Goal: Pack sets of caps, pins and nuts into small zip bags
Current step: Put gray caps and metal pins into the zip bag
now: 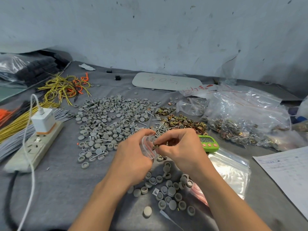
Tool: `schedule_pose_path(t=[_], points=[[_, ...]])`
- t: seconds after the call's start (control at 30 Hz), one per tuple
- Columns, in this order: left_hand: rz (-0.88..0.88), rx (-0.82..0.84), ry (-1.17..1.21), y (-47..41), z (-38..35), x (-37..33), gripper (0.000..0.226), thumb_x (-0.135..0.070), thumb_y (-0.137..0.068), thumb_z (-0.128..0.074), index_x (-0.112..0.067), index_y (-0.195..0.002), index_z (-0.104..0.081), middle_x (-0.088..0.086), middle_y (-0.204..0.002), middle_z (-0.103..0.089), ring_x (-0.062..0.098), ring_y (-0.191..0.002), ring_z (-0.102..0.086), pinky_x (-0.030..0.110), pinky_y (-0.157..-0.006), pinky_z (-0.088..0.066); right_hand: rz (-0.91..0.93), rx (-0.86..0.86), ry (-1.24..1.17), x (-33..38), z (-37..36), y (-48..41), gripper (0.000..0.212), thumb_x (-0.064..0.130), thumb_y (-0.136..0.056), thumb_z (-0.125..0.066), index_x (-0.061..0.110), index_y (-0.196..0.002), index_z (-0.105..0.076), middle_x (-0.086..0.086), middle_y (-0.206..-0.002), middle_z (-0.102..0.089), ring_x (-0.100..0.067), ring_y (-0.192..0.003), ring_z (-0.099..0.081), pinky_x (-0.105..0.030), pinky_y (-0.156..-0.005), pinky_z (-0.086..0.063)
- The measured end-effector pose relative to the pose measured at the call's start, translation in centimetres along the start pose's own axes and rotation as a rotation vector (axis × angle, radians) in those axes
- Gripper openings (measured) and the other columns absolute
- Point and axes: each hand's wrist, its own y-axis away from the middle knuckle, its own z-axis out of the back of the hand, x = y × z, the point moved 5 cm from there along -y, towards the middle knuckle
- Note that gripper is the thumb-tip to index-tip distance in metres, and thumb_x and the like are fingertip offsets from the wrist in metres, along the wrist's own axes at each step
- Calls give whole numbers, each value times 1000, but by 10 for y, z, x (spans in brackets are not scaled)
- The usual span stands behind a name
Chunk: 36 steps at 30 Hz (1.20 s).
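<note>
head | left grip (133,154): zip bag (147,145) | right grip (180,147): nut (155,147) at bag mouth

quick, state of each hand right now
Left hand: grips the small zip bag.
Right hand: pinches a brass nut at the bag's mouth.

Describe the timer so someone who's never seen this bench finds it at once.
On the grey table, look to the heap of clear bags at the right. Between it and the person's right hand, just on the near side of the brass nuts, lies the timer. It is the only bright green thing, with a digital display and pink buttons.
</note>
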Motion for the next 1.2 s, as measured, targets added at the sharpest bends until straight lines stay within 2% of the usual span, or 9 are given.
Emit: schedule_pose_path(t=[0.07, 0.17, 0.23, 0.43, 0.63, 0.83, 1.03, 1.1, 1.2], points=[[2, 14, 12, 1, -1, -1, 76, -2, -67, -71, -53, -122, -59, -29, -95, -62, -16, -67, -58, 5, -46, -37, -2, -4, -9, -1, -1, 0, 26, 7, -72, -88, 32, -76, -83, 2, -70, -76, -13, -58, -63, -33, -60, -56], [4, 18, 21, 1, 0, -2, 75, -3, -67, -72, -52, -122, -60, -31, -94, -61, -17, -68, -58, 5, -47, -38, -22, -12, -15, -2, -2, 0, 22, 8, -73, -88, 29, -78, -83, -1, -72, -77, -32, -64, -69, -46, -62, -61], [8, 19, 17, 1, 1, -2, 74, -5, -67, -72, -52, -122, -60, -30, -95, -62, -17, -73, -58, 5, -50, -39, -27, -12, -9, -2, -3, -1, 22, 9, -72, -88, 29, -78, -83, -2, -72, -77, -29, -63, -68, -49, -63, -60], [10, 17, 3, 1, 1, 0, 72, -7, -68, -73, -51, -124, -59, -24, -99, -67, -7, -77, -60, 3, -57, -40, -23, -13, 48, -1, -6, -1, 24, 11, -71, -87, 34, -78, -83, 4, -71, -76, -15, -60, -66, -36, -60, -59], [-7, 4, 19, 1, 0, -1, 68, -5, -71, -76, -49, -121, -62, -24, -95, -69, -18, -87, -58, 0, -60, -39, -6, -7, 76, 0, -10, -2, 24, 12, -71, -91, 33, -79, -83, 13, -74, -77, -7, -66, -71, -20, -62, -56], [2, 21, 61, 2, 0, 0, 66, -8, -72, -78, -48, -121, -62, -22, -93, -70, -15, -85, -60, 3, -58, -41, -11, -11, 95, 0, -10, -2, 30, 8, -71, -89, 36, -78, -83, 15, -75, -77, -8, -67, -71, -20, -62, -57], [25, 25, 111, 1, 1, 1, 69, -5, -69, -77, -51, -119, -62, -23, -90, -71, -11, -81, -64, 6, -57, -44, 13, -34, 64, 4, -13, -3, 8, 22, -76, -87, 29, -77, -84, 9, -69, -75, -6, -59, -67, -23, -57, -55], [19, -4, 151, 1, 3, 2, 68, -5, -70, -79, -52, -116, -62, -26, -88, -71, -4, -73, -66, 10, -53, -45, -5, -118, 36, 3, -2, -8, 7, 25, -81, -85, 29, -75, -83, 8, -67, -75, -5, -57, -65, -24, -55, -54], [20, -87, 228, 1, 9, 5, 72, -4, -73, -82, -55, -119, -59, -24, -94, -73, 2, -71, -70, 13, -54, -48, -91, -382, 115, -8, 39, -20, 12, 21, -86, -80, 30, -78, -83, 15, -69, -75, 5, -55, -63, -13, -53, -47]])
